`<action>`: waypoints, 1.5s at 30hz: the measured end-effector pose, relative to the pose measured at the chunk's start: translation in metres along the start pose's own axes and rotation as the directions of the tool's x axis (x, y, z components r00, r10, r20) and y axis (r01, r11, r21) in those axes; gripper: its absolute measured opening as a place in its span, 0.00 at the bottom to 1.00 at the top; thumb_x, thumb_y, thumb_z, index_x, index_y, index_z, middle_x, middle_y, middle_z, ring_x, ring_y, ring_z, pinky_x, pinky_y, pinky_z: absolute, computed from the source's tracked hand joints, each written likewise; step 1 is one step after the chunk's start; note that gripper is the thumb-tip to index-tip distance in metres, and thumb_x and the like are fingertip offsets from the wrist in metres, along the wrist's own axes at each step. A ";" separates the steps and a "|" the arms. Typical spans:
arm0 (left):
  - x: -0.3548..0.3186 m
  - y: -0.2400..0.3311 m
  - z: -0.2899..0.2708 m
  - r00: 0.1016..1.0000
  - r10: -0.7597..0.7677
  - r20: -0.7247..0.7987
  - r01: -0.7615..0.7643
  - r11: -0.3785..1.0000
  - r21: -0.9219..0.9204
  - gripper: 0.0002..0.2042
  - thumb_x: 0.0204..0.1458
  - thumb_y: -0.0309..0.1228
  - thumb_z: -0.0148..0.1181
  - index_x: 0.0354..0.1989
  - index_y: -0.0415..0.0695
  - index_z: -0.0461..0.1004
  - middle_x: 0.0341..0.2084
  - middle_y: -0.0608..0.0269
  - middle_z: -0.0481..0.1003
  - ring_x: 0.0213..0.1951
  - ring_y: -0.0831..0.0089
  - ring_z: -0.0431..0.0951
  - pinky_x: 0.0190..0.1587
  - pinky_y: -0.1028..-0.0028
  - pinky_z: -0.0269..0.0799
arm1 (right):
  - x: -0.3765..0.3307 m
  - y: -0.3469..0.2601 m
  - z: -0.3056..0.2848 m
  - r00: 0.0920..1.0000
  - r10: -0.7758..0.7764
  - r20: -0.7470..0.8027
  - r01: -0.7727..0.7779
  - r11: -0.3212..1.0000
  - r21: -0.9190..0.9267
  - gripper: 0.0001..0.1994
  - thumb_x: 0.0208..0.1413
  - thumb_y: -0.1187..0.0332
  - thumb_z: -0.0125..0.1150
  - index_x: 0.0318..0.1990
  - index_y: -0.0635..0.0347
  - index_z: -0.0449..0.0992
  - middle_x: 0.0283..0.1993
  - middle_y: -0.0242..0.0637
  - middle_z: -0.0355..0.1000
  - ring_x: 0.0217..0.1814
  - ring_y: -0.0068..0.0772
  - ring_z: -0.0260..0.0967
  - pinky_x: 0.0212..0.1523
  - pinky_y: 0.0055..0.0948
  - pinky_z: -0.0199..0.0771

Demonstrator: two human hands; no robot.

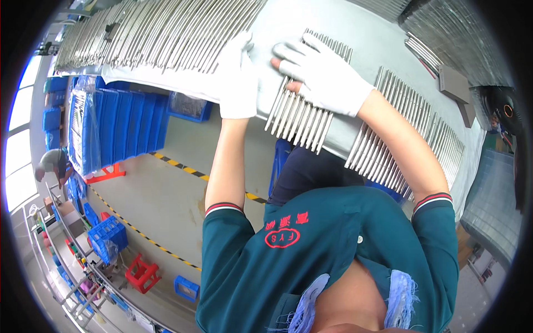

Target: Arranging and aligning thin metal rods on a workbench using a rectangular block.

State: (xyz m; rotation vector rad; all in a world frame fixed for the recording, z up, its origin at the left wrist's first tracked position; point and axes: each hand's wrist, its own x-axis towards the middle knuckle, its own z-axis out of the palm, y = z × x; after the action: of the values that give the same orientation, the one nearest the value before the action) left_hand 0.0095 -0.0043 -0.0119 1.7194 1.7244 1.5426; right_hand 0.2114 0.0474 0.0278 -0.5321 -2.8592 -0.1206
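Two white-gloved hands, the left hand (237, 83) and the right hand (330, 77), reach over a pale-covered worktable (283, 16) laid with slim metal rods. The middle group of rods (302, 119) lies directly beneath the right hand, its upper ends showing beyond the knuckles and its lower ends emerging toward the wearer at the table's front edge, which they appear to overhang. The long axis of these rods runs away from the wearer, leaning rightward at the far end; the right hand crosses it obliquely, fingers pointing to the upper left. Those fingers are spread apart over the rods (two bare fingertips show through the glove), but whether they clamp any rod or merely rest there cannot be told.

The left hand stands farther from this group, across a bare strip of table, with its fingers directed away from the wearer. It lies beside the near right end of the long left row of rods (161, 33), perhaps touching it; its fingers are partly hidden by the hand itself, and their grip cannot be judged. Right of the middle group, and separated from it by a gap, the right-hand group of rods (388, 133) lies roughly parallel, partly behind the right forearm.
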 end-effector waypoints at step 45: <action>0.003 -0.005 0.002 0.999 0.016 -0.050 -0.015 1.000 0.016 0.13 0.62 0.22 0.48 0.51 0.39 0.75 0.43 0.52 0.78 0.47 0.61 0.78 0.54 0.68 0.72 | -0.006 -0.005 -0.018 0.992 -0.016 -0.127 0.035 0.989 0.146 0.28 0.63 0.51 0.50 0.64 0.60 0.66 0.66 0.43 0.63 0.71 0.39 0.56 0.72 0.42 0.49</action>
State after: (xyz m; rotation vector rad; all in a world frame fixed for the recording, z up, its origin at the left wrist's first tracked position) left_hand 0.0075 0.0007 -0.0154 1.7192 1.7555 1.5965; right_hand 0.2188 0.0389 0.0440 -0.4415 -2.7258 0.0524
